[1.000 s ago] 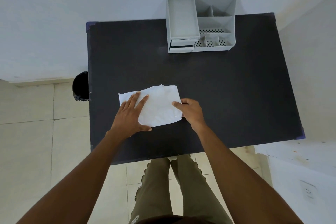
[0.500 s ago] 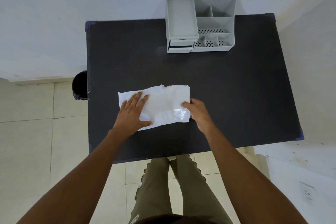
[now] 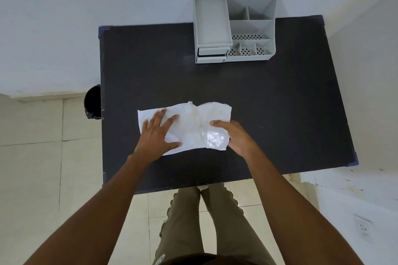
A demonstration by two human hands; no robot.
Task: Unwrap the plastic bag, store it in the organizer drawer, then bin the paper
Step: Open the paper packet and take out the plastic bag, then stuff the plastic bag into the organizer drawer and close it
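A white sheet of paper [image 3: 148, 115] lies flat on the black table [image 3: 280, 103], with a crinkled clear plastic bag [image 3: 212, 133] spread over its right part. My left hand [image 3: 158, 133] presses flat on the paper's left half, fingers spread. My right hand [image 3: 237, 136] holds the bag's right edge, thumb on top. The grey desk organizer [image 3: 234, 28] stands at the table's far edge, its small drawers [image 3: 212, 55] at the lower left front, one slightly pulled out.
A black bin [image 3: 93, 102] stands on the tiled floor beside the table's left edge. A white wall runs behind the table. My legs show below the near edge. A white surface with a socket lies at the lower right.
My right hand has drawn the bag's edge out to the right, unfolding the bundle wider. My left hand has stayed pressed on the paper.
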